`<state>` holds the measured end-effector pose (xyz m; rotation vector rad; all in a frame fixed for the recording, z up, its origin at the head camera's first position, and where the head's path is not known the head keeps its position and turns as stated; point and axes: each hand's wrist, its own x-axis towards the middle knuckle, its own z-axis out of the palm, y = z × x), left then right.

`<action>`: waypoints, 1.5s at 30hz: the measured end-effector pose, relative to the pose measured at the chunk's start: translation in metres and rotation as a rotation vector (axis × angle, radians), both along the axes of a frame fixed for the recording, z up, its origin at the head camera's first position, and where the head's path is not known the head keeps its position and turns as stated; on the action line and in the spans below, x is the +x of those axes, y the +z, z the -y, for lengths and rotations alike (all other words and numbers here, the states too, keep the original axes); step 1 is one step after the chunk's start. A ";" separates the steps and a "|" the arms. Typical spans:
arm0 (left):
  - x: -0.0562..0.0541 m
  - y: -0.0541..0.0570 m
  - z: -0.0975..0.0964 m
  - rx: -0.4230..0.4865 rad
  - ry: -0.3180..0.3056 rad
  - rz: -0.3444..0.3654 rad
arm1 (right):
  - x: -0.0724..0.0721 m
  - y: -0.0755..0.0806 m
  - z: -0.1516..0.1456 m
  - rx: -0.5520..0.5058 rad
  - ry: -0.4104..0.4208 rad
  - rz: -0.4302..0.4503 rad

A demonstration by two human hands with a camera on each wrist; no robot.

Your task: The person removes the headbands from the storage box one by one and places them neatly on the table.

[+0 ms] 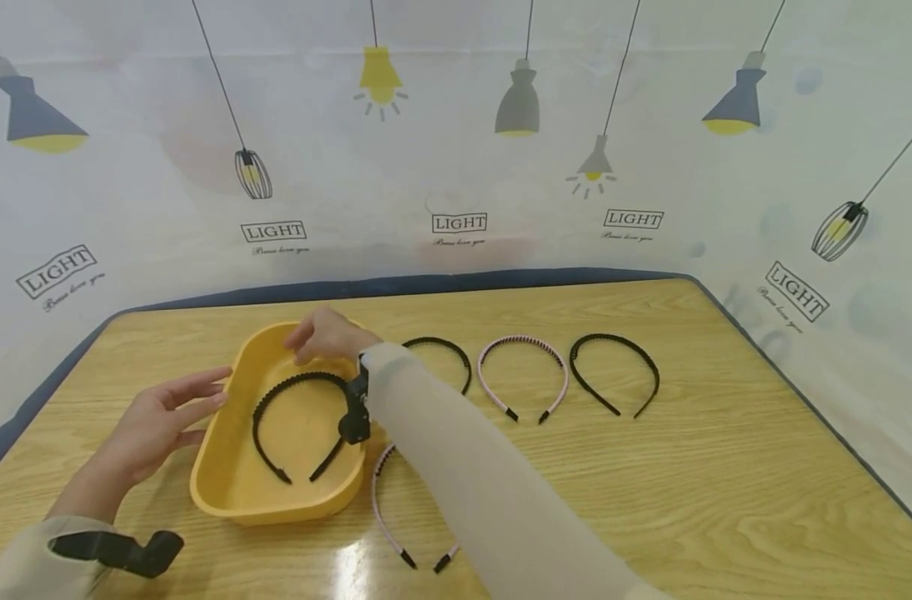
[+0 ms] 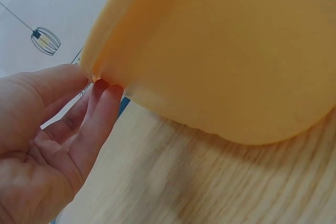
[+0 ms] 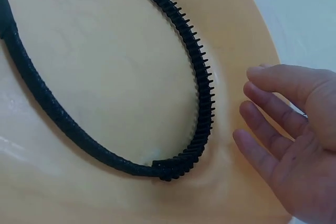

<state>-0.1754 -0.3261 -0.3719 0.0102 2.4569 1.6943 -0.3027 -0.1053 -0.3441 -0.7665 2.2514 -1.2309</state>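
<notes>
A yellow plastic basin stands at the left of the table, with a black toothed headband lying in it. At the basin's left rim my left hand pinches the edge; the left wrist view shows the thumb and fingertips meeting at the lip. My right hand is over the basin's far end, just beyond the headband's curved top. In the right wrist view its fingers are spread and relaxed, with nothing between them and a gap to the headband's teeth.
Right of the basin lie a black headband partly behind my right arm, a pink one and another black one. A second pink headband lies nearer, partly covered by my sleeve. A lamp-printed curtain stands behind the table.
</notes>
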 end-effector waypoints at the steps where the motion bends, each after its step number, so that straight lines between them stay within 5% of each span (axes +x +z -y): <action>1: 0.000 0.000 0.000 0.001 -0.001 -0.001 | 0.000 -0.001 0.000 0.002 0.004 0.004; 7: 0.001 0.001 0.000 -0.004 0.008 0.001 | 0.004 -0.003 0.002 0.056 -0.028 0.026; 16: 0.000 0.002 -0.002 -0.025 0.010 -0.001 | 0.012 -0.002 0.003 0.004 -0.111 0.197; 27: -0.001 0.003 -0.002 -0.033 0.003 -0.003 | 0.007 -0.005 0.002 0.191 -0.004 0.056; 45: 0.000 0.000 0.000 -0.006 0.002 -0.001 | 0.008 -0.007 0.006 0.242 -0.032 0.023</action>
